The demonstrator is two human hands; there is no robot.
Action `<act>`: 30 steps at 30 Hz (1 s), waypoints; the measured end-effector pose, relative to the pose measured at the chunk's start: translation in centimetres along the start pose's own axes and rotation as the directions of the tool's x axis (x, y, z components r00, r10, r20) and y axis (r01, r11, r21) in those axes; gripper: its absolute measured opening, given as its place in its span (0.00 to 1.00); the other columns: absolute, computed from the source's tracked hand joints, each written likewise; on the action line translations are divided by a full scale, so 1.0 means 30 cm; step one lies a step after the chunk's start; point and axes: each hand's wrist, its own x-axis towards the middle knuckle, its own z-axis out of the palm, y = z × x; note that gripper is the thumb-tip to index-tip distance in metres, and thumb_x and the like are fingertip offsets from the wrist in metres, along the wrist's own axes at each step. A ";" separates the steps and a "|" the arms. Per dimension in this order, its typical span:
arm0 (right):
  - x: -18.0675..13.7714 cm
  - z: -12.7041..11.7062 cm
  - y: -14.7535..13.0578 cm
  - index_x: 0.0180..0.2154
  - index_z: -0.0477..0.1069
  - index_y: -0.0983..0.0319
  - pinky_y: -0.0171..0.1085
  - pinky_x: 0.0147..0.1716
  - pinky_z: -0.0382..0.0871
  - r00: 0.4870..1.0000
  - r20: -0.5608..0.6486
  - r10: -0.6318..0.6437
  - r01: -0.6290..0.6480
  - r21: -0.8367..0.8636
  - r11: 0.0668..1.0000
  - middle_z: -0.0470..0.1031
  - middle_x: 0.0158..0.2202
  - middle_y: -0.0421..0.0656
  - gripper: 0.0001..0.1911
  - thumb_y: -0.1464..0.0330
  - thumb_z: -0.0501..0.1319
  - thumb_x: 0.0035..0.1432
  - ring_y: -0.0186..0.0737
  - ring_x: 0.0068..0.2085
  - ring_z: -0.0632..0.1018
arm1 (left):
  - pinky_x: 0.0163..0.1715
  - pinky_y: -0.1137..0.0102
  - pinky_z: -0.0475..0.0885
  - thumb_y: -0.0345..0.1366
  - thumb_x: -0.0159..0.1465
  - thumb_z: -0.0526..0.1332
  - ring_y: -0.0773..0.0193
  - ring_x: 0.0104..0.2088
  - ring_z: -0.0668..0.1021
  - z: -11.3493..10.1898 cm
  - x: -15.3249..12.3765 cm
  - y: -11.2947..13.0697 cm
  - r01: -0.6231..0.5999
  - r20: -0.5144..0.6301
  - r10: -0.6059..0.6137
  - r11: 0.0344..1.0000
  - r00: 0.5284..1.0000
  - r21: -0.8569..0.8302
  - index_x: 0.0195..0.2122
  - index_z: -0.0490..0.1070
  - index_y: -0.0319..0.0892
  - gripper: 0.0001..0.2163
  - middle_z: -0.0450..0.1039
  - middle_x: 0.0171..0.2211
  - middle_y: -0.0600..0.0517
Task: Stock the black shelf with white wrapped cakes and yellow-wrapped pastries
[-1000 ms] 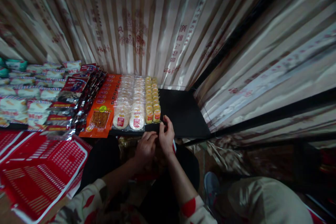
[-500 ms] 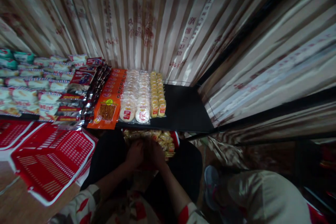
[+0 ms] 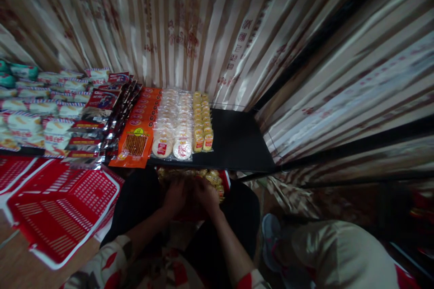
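Between my knees is a red basket (image 3: 226, 179) full of small yellow-wrapped snack packs (image 3: 214, 178). My left hand (image 3: 175, 195) reaches into it from the left, its fingers dark and hard to make out. Close beside it, my right hand (image 3: 207, 195) is over the packs, fingers pointing inward and down. Shadow hides what either hand touches or holds. On the shelf just above stand two rows of the same kind of yellow packs (image 3: 202, 122), next to rows of round white crackers in clear wrappers (image 3: 172, 126).
The black shelf (image 3: 239, 140) also carries orange snack bags (image 3: 135, 133), dark red bags (image 3: 101, 104) and white bags (image 3: 57, 131). Empty-looking red baskets (image 3: 64, 207) sit on the floor at left. Another person's leg (image 3: 349, 253) is close on the right. A curtain (image 3: 210, 31) hangs behind.
The view has shifted slightly, so the shelf goods appear a little further left. My right hand has moved slightly within the basket; my left hand stays nearly in place.
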 end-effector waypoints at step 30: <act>-0.089 -0.174 -0.050 0.43 0.68 0.59 0.41 0.40 0.73 0.982 -0.186 -0.023 0.160 0.773 0.614 0.77 0.38 0.45 0.21 0.57 0.60 0.49 0.43 0.38 0.78 | 0.39 0.69 0.73 0.34 0.58 0.54 0.65 0.37 0.76 -0.065 0.012 0.244 -0.127 -0.176 0.034 0.828 0.984 -0.547 0.35 0.66 0.41 0.05 0.73 0.36 0.49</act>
